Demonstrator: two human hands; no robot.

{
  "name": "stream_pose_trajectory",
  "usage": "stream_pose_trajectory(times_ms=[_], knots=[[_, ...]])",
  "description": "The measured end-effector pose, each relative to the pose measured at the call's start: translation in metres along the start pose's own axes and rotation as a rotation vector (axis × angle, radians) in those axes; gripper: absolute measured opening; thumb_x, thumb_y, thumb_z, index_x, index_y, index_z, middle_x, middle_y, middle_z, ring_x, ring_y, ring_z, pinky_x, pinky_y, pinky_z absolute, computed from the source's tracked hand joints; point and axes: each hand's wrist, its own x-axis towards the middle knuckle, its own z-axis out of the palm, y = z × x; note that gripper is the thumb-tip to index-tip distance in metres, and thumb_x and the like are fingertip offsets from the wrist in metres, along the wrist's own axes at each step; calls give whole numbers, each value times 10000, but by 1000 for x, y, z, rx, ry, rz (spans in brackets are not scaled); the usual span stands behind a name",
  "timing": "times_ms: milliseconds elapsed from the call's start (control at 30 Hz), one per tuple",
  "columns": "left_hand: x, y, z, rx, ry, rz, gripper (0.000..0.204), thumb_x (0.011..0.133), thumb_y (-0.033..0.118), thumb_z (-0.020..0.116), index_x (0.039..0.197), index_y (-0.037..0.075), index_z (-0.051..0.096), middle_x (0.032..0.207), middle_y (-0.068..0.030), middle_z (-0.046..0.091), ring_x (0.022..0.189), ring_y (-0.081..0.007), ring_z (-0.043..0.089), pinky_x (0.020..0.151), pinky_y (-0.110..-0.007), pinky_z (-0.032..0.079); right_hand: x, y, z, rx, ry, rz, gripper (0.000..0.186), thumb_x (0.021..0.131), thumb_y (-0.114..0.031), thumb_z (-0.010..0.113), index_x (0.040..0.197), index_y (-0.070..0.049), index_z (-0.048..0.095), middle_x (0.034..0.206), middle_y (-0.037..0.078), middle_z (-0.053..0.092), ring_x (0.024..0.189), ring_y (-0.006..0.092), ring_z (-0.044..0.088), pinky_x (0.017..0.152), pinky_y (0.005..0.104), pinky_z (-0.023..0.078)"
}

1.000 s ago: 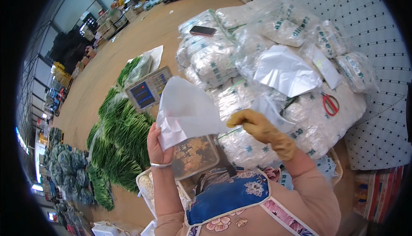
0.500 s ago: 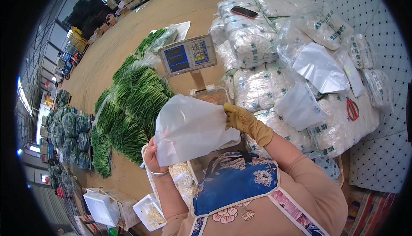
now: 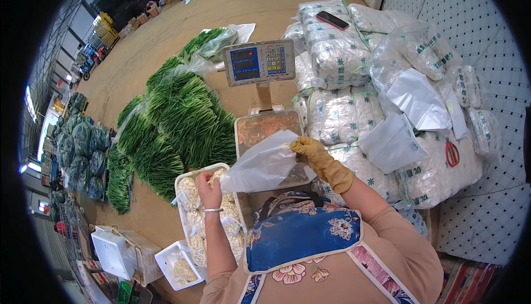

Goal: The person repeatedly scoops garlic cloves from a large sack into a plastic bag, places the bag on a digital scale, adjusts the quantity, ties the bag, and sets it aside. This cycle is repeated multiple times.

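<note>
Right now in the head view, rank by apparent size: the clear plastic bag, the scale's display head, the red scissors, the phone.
1. Clear plastic bag, held by both hands.
2. Scale's display head.
3. Phone and red scissors look alike; the phone lies farther away, so their order is unsure.

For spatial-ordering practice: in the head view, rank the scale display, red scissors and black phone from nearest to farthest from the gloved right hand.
From the right hand:
1. Scale display, above, slightly left.
2. Red scissors, far right on the bags.
3. Black phone, atop the far bags.

Bare brown floor [image 3: 276, 5], white dotted wall [image 3: 470, 22] at right, daylight from left-hand windows [image 3: 29, 97].
</note>
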Motion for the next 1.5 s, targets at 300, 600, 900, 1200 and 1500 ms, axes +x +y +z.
stream_pose_trajectory(times_ms=[300,600,900,1200,1500], knots=[[-23,107,89,-473,-522,-6,185,788,49,528,959,11,470,880,-45,518,774,-103,527,654,-225,468,-11,10,18,-167,-24,-90,228,742,-230,632,831,-48,526,757,10,546,632,66,485,527,182,384],[-24,124,104,-647,-738,-141,128,743,72,597,773,13,488,684,-20,534,603,-71,538,537,-191,445,-10,23,6,-62,-171,20,197,774,-223,596,828,-46,528,751,0,530,614,63,463,505,189,373],[-22,107,100,-624,-402,-45,111,758,58,557,716,16,464,660,-16,505,563,-68,494,521,-197,432,1,2,3,-461,-101,0,296,734,-307,605,800,-26,540,714,28,537,635,102,494,520,218,396],[-18,92,113,-285,-417,-50,246,664,139,608,624,23,396,585,-64,397,537,-174,426,470,-308,335,-3,8,17,-389,38,20,144,755,-154,540,813,-35,485,759,69,518,693,145,499,601,270,439],[22,16,37,293,48,142,125,588,23,503,577,20,378,591,-126,409,548,-290,414,496,-368,337,-2,-38,-87,484,-11,-132,142,780,-152,508,680,-71,447,645,-4,447,553,94,437,494,238,384]])
